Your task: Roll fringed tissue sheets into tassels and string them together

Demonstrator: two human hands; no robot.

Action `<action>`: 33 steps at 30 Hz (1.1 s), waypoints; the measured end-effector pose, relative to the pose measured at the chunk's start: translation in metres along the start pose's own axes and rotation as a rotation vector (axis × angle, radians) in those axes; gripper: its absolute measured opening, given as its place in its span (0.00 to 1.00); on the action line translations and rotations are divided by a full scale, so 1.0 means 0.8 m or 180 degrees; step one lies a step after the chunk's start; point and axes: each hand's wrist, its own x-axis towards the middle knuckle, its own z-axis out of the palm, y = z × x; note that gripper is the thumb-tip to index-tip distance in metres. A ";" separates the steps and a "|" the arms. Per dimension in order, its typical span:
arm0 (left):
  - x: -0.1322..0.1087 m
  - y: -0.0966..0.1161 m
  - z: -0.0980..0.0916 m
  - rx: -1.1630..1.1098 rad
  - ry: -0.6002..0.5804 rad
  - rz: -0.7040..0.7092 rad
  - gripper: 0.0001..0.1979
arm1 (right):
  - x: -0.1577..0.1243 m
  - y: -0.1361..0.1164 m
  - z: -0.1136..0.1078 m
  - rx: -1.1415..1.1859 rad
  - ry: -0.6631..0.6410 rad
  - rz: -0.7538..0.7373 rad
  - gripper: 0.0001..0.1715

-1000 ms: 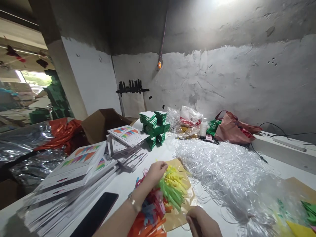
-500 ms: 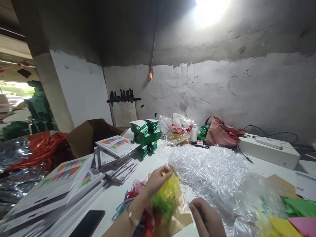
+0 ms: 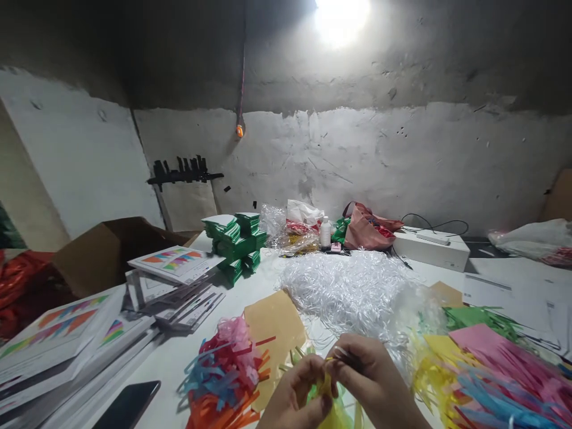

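Note:
At the near edge of the table, my left hand [image 3: 298, 394] is closed around the twisted top of a yellow tissue-paper tassel [image 3: 337, 408]. Close against it, my right hand [image 3: 378, 378] pinches at the same top, where a bit of white string [image 3: 340, 351] shows between the fingers. Yellow-green strips hang below both hands, partly hidden by them. To the left lies a pile of pink, red, blue and orange tissue tassels [image 3: 223, 372]. A tan paper sheet [image 3: 273, 325] lies behind my left hand. Beyond my right hand spreads a heap of white shiny string [image 3: 348, 289].
Fringed tissue sheets [image 3: 496, 363] in several colours lie on the right. Stacked printed packages [image 3: 176, 265] and a phone [image 3: 129, 405] sit on the left. Further back stand a green stack [image 3: 236, 241], a white bottle [image 3: 325, 233], a reddish bag [image 3: 370, 229] and a white box [image 3: 431, 249].
My hands have come together at the yellow tassel's top; before, they were apart, the left over the tassel pile. The view has turned right, showing more of the fringed sheets.

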 end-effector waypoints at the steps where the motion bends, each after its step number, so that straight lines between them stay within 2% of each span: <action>1: -0.001 0.002 -0.004 0.0138 -0.0121 -0.0084 0.15 | 0.001 -0.004 -0.005 0.0144 0.0048 0.0111 0.19; 4: -0.004 0.014 -0.015 0.0373 -0.0339 -0.0327 0.22 | 0.003 -0.012 -0.015 0.0487 0.0137 0.0286 0.20; 7: -0.004 0.022 -0.019 0.0286 -0.0341 -0.0216 0.31 | 0.006 -0.005 -0.015 0.0587 -0.0041 0.0378 0.20; 10: 0.002 0.011 -0.013 0.0284 -0.0096 -0.0178 0.25 | 0.012 0.012 -0.006 0.0417 -0.0245 0.0465 0.22; 13: 0.013 -0.003 -0.015 0.0639 0.0424 -0.0584 0.22 | 0.021 0.036 -0.004 -0.0486 -0.0194 0.0487 0.21; 15: 0.020 -0.004 -0.030 0.0878 0.0779 -0.0853 0.22 | 0.029 0.055 -0.010 -0.1449 -0.0091 0.0532 0.17; 17: 0.025 0.003 -0.057 0.1115 0.0925 -0.1040 0.21 | 0.035 0.077 -0.016 -0.2177 -0.0091 0.0668 0.15; 21: 0.015 0.012 -0.117 0.1999 0.1167 -0.1270 0.12 | 0.036 0.123 -0.006 -0.2800 -0.0281 0.0982 0.17; 23: 0.006 0.007 -0.133 0.2487 0.1332 -0.1303 0.08 | 0.032 0.143 0.011 -0.3026 -0.0378 0.1105 0.16; 25: 0.000 -0.001 -0.134 0.2864 0.1486 -0.1232 0.07 | 0.029 0.156 0.029 -0.3213 -0.0495 0.1201 0.10; 27: 0.000 -0.009 -0.125 0.3072 0.1568 -0.1064 0.08 | 0.028 0.161 0.038 -0.3347 -0.0595 0.1245 0.03; 30: 0.009 -0.017 -0.104 0.2920 0.1455 -0.0836 0.11 | 0.032 0.148 0.034 -0.3397 -0.0636 0.1154 0.11; 33: 0.021 -0.029 -0.085 0.2217 0.1297 -0.0952 0.17 | 0.036 0.116 0.023 -0.3261 -0.0642 0.0860 0.11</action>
